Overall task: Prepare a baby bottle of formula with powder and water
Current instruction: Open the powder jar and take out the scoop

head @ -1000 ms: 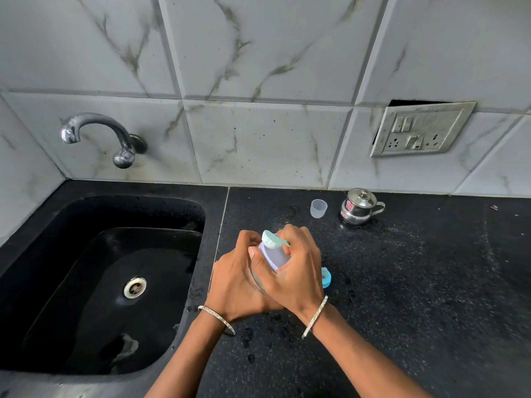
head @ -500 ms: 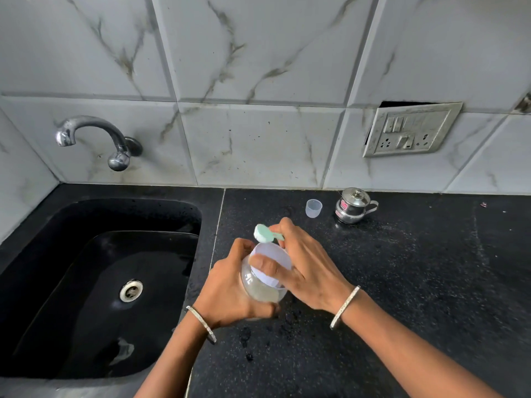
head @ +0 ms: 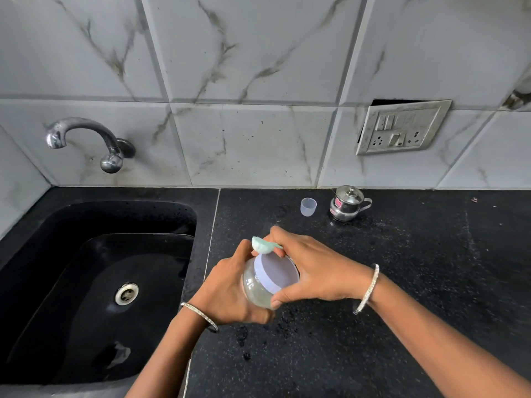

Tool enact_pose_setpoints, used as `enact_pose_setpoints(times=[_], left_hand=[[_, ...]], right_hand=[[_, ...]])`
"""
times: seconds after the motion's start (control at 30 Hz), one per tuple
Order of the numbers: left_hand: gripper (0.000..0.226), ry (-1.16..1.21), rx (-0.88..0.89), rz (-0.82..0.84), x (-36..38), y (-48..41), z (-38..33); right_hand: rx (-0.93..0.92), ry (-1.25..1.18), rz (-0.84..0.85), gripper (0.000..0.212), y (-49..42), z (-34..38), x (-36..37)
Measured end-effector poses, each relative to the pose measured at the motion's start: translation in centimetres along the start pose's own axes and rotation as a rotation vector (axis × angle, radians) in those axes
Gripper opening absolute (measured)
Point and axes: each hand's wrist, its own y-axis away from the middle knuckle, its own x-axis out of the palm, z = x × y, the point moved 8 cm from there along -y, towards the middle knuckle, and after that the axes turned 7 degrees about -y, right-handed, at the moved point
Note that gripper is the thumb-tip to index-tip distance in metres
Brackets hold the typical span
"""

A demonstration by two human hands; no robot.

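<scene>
Clear plastic, tilted over the black counter: that is the baby bottle I hold just beside the sink. My left hand wraps around its body from below, fingers closed on it. My right hand covers the pale lavender collar at the bottle's top, thumb under the rim and fingers curled over the far edge, gripping it. A mint-green scoop is pinched between my right fingertips at the same time, its bowl poking out above the collar. A little cloudy liquid seems to sit in the bottle's lower part, though I cannot tell how much. Silver bangles circle both wrists. Near the tiled wall stand a small translucent cup and, just beside it, a lidded steel pot. Water drops dot the counter below my hands.
</scene>
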Motion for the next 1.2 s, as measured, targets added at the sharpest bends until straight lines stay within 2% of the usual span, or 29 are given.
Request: enact_pose_setpoints(times=[0.2,0.37,0.5,0.57,0.63,0.73,0.9,1.03,1.2], left_hand=[[0.078,0.088,0.004,0.2,1.0,-0.4,0.0],[0.084,0.17,0.0,0.365,1.9,-0.5,0.5],[0.091,0.225,0.004,0.414,2.2,-0.5,1.0],[0.09,0.247,0.0,0.377,2.0,-0.6,1.6],[0.088,0.287,-0.006,0.309,1.6,-0.6,2.2],[0.089,0.362,-0.032,0.208,1.4,-0.5,2.9],[0.095,0.428,-0.081,0.033,1.5,-0.3,4.1],[0.098,0.444,-0.095,-0.082,1.5,0.0,4.6],[0.098,0.427,-0.092,-0.096,1.9,0.0,4.3]], right_hand=[[-0.125,0.006,0.093,0.063,1.2,0.8,0.6],[-0.172,0.01,0.102,0.056,2.4,1.3,0.9],[-0.158,-0.018,0.053,0.051,3.1,0.6,0.4],[-0.117,-0.049,-0.032,0.063,3.1,-0.7,-0.6],[-0.024,-0.136,-0.21,0.07,3.3,-3.0,-2.0],[0.146,-0.385,-0.512,0.064,4.6,-8.4,-3.5],[0.332,-0.666,-0.916,0.069,8.7,-18.3,-2.8],[0.51,-0.495,-1.114,0.06,12.5,-22.9,-0.4],[0.594,-0.153,-1.014,0.067,14.0,-24.8,2.9]])
